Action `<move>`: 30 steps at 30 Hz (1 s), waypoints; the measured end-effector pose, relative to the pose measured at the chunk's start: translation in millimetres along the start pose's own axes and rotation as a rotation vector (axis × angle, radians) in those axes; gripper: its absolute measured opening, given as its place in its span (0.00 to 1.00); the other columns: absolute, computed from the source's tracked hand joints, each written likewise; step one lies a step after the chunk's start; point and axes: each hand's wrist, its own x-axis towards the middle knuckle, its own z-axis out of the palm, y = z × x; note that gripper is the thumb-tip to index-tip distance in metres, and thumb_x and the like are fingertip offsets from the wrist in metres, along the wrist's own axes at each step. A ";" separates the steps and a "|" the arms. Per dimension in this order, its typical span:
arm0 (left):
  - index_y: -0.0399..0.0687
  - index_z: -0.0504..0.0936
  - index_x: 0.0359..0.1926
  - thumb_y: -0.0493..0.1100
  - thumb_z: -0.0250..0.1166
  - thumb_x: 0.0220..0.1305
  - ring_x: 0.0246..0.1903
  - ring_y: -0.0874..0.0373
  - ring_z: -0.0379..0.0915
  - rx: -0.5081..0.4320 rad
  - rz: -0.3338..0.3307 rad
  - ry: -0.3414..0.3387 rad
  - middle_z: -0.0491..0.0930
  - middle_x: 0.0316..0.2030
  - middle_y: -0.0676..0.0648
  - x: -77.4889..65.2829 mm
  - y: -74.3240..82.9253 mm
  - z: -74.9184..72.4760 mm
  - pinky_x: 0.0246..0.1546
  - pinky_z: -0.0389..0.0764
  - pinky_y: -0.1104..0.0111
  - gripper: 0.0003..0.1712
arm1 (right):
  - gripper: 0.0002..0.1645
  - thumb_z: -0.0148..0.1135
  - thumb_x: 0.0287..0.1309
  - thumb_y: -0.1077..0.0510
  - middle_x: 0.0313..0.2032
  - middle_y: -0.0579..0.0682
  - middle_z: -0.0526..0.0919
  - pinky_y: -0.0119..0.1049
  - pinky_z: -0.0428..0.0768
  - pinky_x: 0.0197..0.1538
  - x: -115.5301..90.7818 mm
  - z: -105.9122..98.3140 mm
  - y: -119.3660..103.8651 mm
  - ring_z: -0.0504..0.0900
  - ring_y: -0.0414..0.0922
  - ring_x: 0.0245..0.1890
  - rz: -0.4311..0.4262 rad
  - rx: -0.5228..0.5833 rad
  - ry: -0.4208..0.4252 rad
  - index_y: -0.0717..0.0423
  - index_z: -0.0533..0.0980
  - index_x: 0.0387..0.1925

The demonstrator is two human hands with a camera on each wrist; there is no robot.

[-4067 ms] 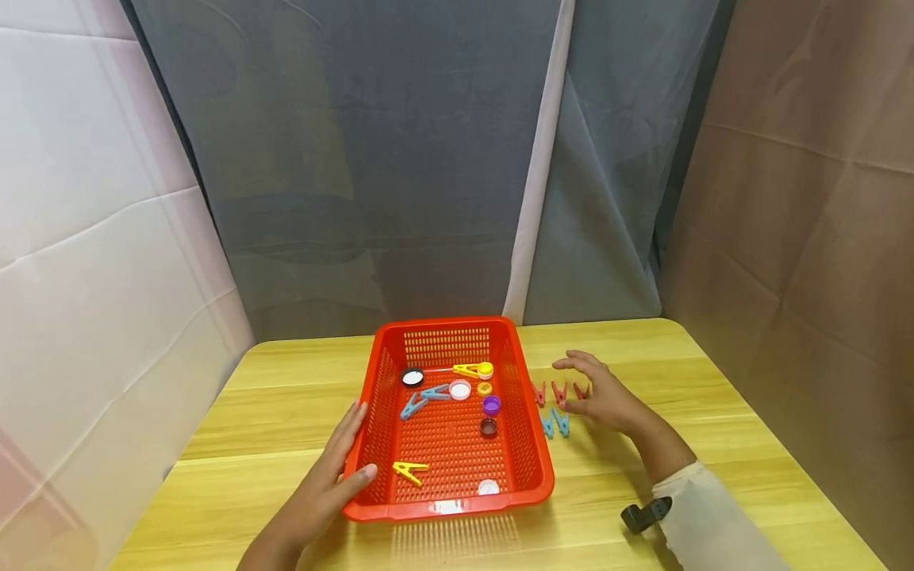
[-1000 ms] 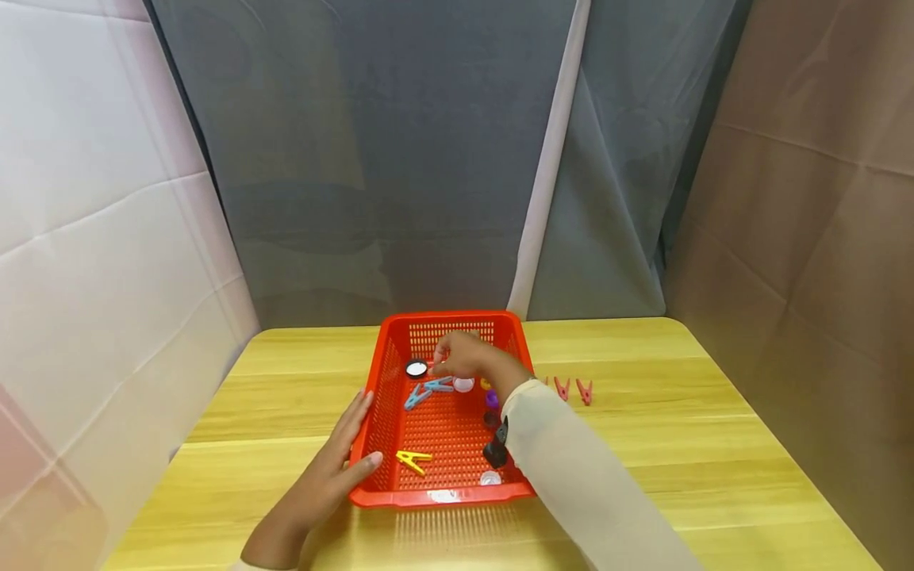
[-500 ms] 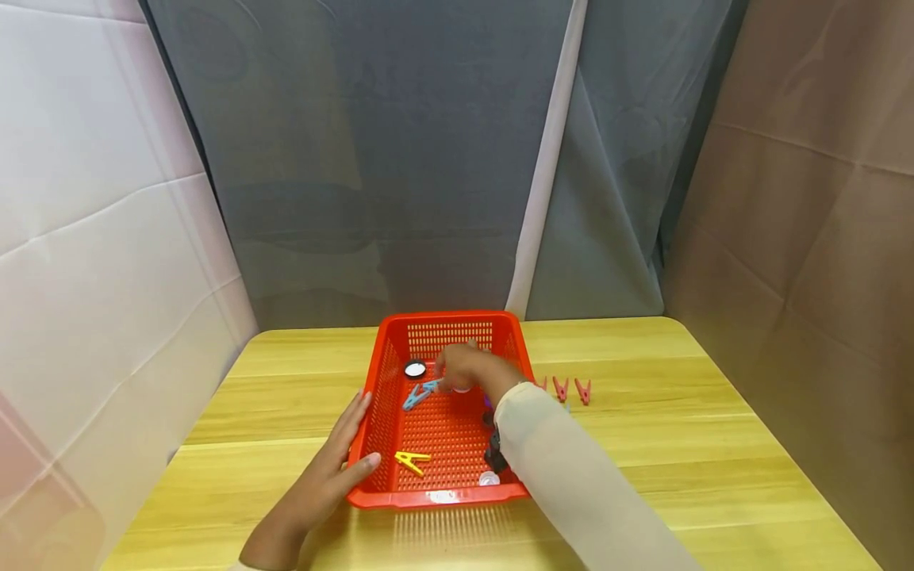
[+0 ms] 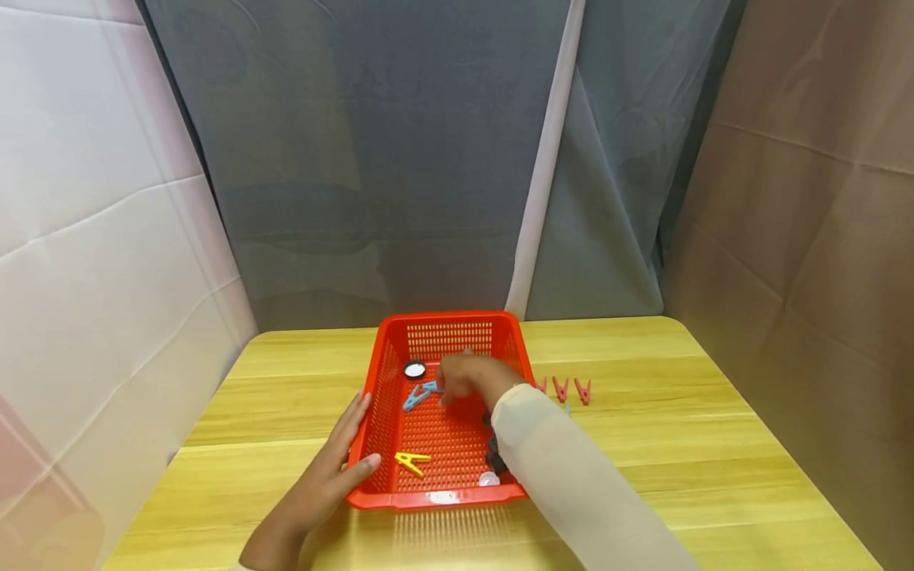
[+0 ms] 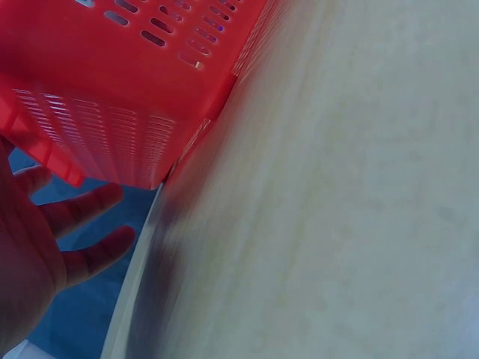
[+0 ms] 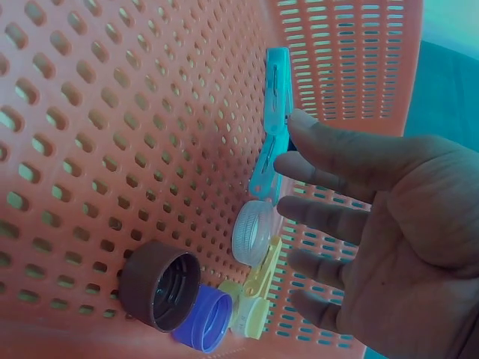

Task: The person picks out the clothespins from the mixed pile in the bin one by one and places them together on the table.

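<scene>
My left hand [image 4: 336, 460] rests along the left side of a red plastic basket [image 4: 400, 498], thumb over the rim and fingers outside. My right hand [image 4: 467, 377] is inside the basket, reaching down toward its far half. In the right wrist view its fingers are loosely spread, thumb and index tips right by two light blue clothespins [image 6: 275, 93] on the basket floor. Beside them lie a clear cap [image 6: 253, 232], a yellow clothespin [image 6: 263, 273], a purple cap [image 6: 203, 318] and a brown cap [image 6: 159, 286].
A black-rimmed white cap [image 4: 415, 369], another yellow clothespin [image 4: 412, 461] and a clear cap [image 4: 489, 479] also lie in the basket. Red clothespins [image 4: 583, 392] stand on the wooden table [image 4: 678, 444] to the right, partly behind my right sleeve [image 4: 564, 476].
My right hand has gone from the clothespins on the table into the basket, then shifted slightly nearer me. My left hand keeps its place at the basket's side.
</scene>
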 end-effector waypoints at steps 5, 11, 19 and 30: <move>0.57 0.42 0.80 0.43 0.59 0.69 0.76 0.32 0.33 0.003 -0.007 0.005 0.34 0.80 0.47 -0.4 0.5 -1.0 0.61 0.55 0.27 0.47 | 0.15 0.74 0.52 0.47 0.39 0.41 0.81 0.39 0.73 0.54 -1.0 -0.5 -0.7 0.69 0.45 0.47 -0.010 0.003 0.002 0.44 0.84 0.42; 0.56 0.43 0.80 0.43 0.59 0.69 0.75 0.32 0.33 0.005 -0.005 0.004 0.35 0.80 0.46 -0.1 0.6 -1.2 0.61 0.56 0.28 0.46 | 0.17 0.74 0.53 0.48 0.40 0.42 0.82 0.38 0.75 0.54 -3.4 -1.2 -2.4 0.71 0.44 0.45 -0.016 0.000 -0.012 0.46 0.84 0.44; 0.55 0.42 0.80 0.42 0.59 0.69 0.75 0.32 0.34 0.006 0.005 0.001 0.35 0.80 0.43 -0.1 -0.2 -0.9 0.61 0.55 0.28 0.46 | 0.16 0.74 0.52 0.44 0.42 0.40 0.83 0.40 0.75 0.53 -6.4 1.1 -3.8 0.74 0.44 0.45 0.019 -0.050 -0.056 0.42 0.83 0.42; 0.55 0.42 0.80 0.43 0.59 0.70 0.75 0.33 0.36 0.024 0.003 -0.004 0.35 0.79 0.40 -0.7 1.1 -2.3 0.61 0.57 0.31 0.47 | 0.22 0.72 0.55 0.44 0.49 0.41 0.84 0.39 0.72 0.61 -5.3 2.2 -5.6 0.74 0.43 0.50 0.000 -0.093 -0.072 0.44 0.83 0.51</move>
